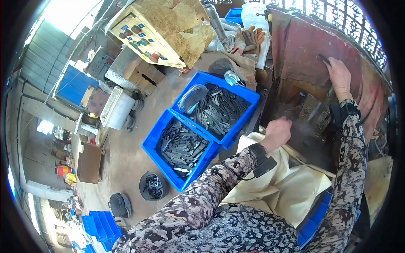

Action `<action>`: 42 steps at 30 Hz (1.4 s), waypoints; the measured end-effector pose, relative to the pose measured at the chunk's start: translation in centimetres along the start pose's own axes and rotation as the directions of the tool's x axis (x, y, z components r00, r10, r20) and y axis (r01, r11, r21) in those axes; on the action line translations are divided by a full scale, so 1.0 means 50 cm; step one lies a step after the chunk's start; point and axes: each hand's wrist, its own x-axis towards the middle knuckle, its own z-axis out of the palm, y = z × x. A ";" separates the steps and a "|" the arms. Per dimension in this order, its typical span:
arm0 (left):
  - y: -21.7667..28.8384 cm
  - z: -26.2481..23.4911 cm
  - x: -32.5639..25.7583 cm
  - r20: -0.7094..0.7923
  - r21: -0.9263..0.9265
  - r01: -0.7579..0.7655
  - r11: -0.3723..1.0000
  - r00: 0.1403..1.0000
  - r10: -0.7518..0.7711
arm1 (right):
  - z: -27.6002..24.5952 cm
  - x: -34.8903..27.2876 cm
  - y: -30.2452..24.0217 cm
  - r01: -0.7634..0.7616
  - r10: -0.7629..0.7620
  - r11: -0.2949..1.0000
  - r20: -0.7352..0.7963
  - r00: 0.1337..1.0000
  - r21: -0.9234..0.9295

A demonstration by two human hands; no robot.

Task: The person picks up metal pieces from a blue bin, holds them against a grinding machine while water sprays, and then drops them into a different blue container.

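the right hand (338, 76) lies on the worn red metal machine cover (303, 50), fingertips pinching a small dark flat metal piece (324, 59) against it. the left hand (277, 131) is curled into a fist near the machine's dark opening; whether it holds anything cannot be told. to the left sit two blue plastic crates, the near one (158, 147) and the far one (249, 99), both filled with dark flat metal strips. a cream cloth (291, 181) covers the lap. behind stands a yellowish control box (168, 25) with small coloured buttons and blue label squares.
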 end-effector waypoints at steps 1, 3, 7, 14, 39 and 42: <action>-0.003 0.003 -0.001 -0.008 -0.001 0.001 1.000 1.000 -0.001 | -0.001 0.000 -0.003 -0.002 0.002 1.000 0.008 1.000 -0.012; 0.000 0.004 -0.002 -0.011 -0.010 -0.010 1.000 1.000 0.010 | -0.002 -0.001 -0.003 -0.012 0.012 1.000 -0.013 1.000 -0.007; 0.002 0.000 -0.005 -0.010 -0.006 -0.028 1.000 1.000 0.028 | -0.009 0.003 -0.016 -0.036 0.035 0.999 -0.122 0.992 -0.001; 0.001 0.001 -0.004 -0.026 0.000 -0.002 1.000 1.000 0.002 | -0.033 -0.009 -0.046 -0.247 0.250 0.967 -0.044 0.967 0.059; -0.004 0.030 0.051 -0.019 -0.016 -0.331 0.944 0.944 0.331 | -0.341 -0.488 -0.362 0.012 -0.028 0.849 0.023 0.999 0.529; -0.010 0.038 0.061 0.085 0.046 -0.349 0.936 0.935 0.344 | -0.338 -0.486 -0.365 -0.031 0.011 0.848 0.041 0.999 0.529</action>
